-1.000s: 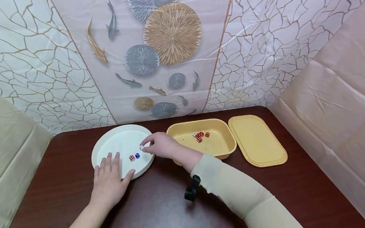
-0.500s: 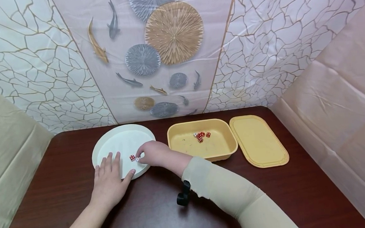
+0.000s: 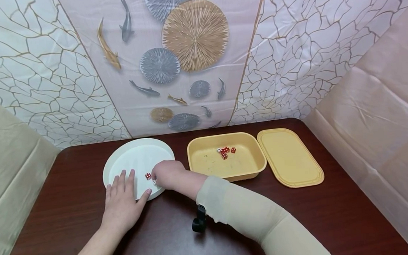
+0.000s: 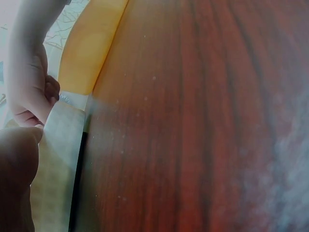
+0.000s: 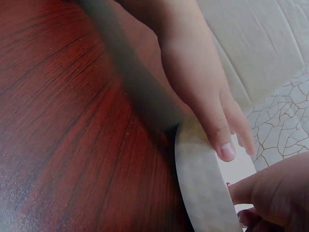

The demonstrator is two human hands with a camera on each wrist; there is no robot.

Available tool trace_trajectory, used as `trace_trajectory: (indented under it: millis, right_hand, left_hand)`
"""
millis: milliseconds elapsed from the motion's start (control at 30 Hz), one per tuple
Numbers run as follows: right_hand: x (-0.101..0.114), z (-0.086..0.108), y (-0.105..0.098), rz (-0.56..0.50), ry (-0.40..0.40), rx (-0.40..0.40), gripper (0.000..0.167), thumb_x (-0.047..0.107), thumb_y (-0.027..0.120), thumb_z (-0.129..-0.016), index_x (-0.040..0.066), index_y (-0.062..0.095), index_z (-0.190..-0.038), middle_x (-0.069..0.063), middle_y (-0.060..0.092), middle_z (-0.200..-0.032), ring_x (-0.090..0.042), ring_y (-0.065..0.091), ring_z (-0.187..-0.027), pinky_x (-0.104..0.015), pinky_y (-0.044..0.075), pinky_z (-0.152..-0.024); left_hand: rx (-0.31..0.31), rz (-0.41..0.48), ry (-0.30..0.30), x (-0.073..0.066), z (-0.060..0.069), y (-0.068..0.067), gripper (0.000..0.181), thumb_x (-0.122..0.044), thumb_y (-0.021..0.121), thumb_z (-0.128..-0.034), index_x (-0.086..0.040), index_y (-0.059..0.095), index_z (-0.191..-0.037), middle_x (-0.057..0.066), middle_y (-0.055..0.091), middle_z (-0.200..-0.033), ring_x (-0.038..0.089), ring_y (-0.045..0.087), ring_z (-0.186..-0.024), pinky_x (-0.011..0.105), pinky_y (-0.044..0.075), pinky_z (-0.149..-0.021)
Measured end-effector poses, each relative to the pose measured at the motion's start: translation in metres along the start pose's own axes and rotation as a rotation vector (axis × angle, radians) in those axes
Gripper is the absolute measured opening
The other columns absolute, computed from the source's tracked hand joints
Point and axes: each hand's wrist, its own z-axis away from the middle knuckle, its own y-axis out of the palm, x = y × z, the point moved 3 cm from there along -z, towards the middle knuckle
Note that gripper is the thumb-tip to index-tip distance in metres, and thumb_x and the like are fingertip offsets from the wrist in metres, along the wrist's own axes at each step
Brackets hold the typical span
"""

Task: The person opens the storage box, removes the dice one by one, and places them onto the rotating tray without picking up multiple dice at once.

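A round white tray (image 3: 140,156) sits at the table's left back. My left hand (image 3: 121,202) rests over its near-left rim, fingers straight and spread; in the right wrist view the left thumb (image 5: 223,145) lies on the tray wall (image 5: 200,174). Inside the tray near its right side, my right hand (image 3: 168,174) has curled fingers pinching a white die (image 3: 154,182), mostly covered by the fingers. A red die (image 3: 148,176) lies just left of those fingertips. The blue die is hidden from view.
Right of the tray stands a yellow rectangular container (image 3: 206,170) with several red dice (image 3: 224,153) and a white die (image 3: 219,150) in it. Its yellow lid (image 3: 290,157) lies flat beside it. Patterned cloth hangs behind the dark wooden table (image 3: 154,239).
My right hand has moved left and nearer with the white die, beside the red die. The blue die, visible a second ago, is now covered. The left hand has stayed still.
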Motion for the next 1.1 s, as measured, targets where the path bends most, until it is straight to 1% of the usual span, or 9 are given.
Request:
trace_trajectory:
  millis: [133,233,333,433,633,767,900,1100]
  right_hand:
    - [0.002,-0.001,0.002,0.056,-0.007,0.004,0.016,0.022,0.064,-0.093,0.034,0.074,-0.092,0.013,0.064,-0.086,-0.008,0.055,-0.078,-0.026,0.047,-0.063]
    - [0.003,-0.002,0.003,0.072,-0.009,0.007,0.016,0.021,0.063,-0.094,0.033,0.072,-0.088,0.012,0.062,-0.083,-0.009,0.055,-0.076,-0.027,0.046,-0.062]
    - [0.002,-0.002,0.002,0.059,-0.001,0.009,0.016,0.021,0.062,-0.094,0.032,0.071,-0.086,0.011,0.062,-0.083,-0.010,0.055,-0.076,-0.027,0.047,-0.062]
    - [0.001,-0.001,0.001,0.030,-0.001,0.006,0.015,0.022,0.063,-0.093,0.033,0.073,-0.091,0.011,0.064,-0.087,-0.010,0.055,-0.078,-0.028,0.047,-0.063]
    - [-0.005,0.001,-0.001,-0.072,-0.022,-0.016,0.019,0.025,0.066,-0.092,0.033,0.076,-0.106,0.015,0.068,-0.104,-0.007,0.056,-0.088,-0.028,0.048,-0.070]
    - [-0.011,0.002,-0.002,-0.179,-0.016,-0.023,0.019,0.029,0.068,-0.092,0.032,0.076,-0.110,0.016,0.068,-0.111,-0.006,0.056,-0.096,-0.027,0.048,-0.077]
    - [-0.018,0.002,-0.004,-0.263,-0.035,-0.037,0.018,0.032,0.070,-0.092,0.030,0.077,-0.109,0.014,0.070,-0.111,-0.005,0.058,-0.096,-0.024,0.047,-0.082]
    - [-0.030,0.004,-0.011,-0.387,-0.068,-0.071,0.021,0.031,0.072,-0.091,0.026,0.077,-0.110,0.009,0.072,-0.106,-0.006,0.060,-0.089,-0.022,0.049,-0.080]
  left_hand:
    - [-0.004,0.001,0.002,0.000,0.000,0.000,0.083,-0.053,0.052,-0.0983,0.000,0.023,-0.155,0.031,0.020,-0.156,0.052,0.017,-0.142,0.067,0.009,-0.114]
    - [-0.001,0.004,-0.001,0.000,0.000,0.000,0.083,-0.054,0.051,-0.0982,0.000,0.023,-0.155,0.031,0.020,-0.156,0.052,0.016,-0.143,0.066,0.008,-0.114]
    - [0.002,0.003,-0.002,0.000,-0.001,0.000,0.083,-0.054,0.051,-0.0981,0.000,0.023,-0.155,0.031,0.020,-0.156,0.052,0.016,-0.143,0.066,0.008,-0.114]
    - [0.003,0.003,-0.002,0.001,-0.001,0.001,0.083,-0.054,0.051,-0.0982,0.000,0.023,-0.155,0.031,0.020,-0.156,0.052,0.016,-0.143,0.066,0.008,-0.114]
    - [-0.001,0.003,0.001,0.000,0.000,0.001,0.083,-0.054,0.050,-0.0987,0.001,0.023,-0.155,0.032,0.020,-0.156,0.052,0.016,-0.143,0.066,0.008,-0.114]
    - [-0.007,0.000,0.004,-0.001,0.000,-0.001,0.082,-0.053,0.051,-0.0987,0.001,0.023,-0.154,0.032,0.021,-0.155,0.052,0.017,-0.142,0.067,0.009,-0.113]
    - [-0.015,0.001,0.006,-0.001,0.000,-0.001,0.082,-0.052,0.052,-0.0984,0.002,0.025,-0.154,0.033,0.022,-0.155,0.053,0.018,-0.142,0.067,0.010,-0.113]
    - [-0.006,0.004,-0.001,-0.001,0.000,0.001,0.083,-0.054,0.050,-0.0989,0.001,0.024,-0.154,0.033,0.021,-0.155,0.053,0.017,-0.142,0.067,0.009,-0.113]
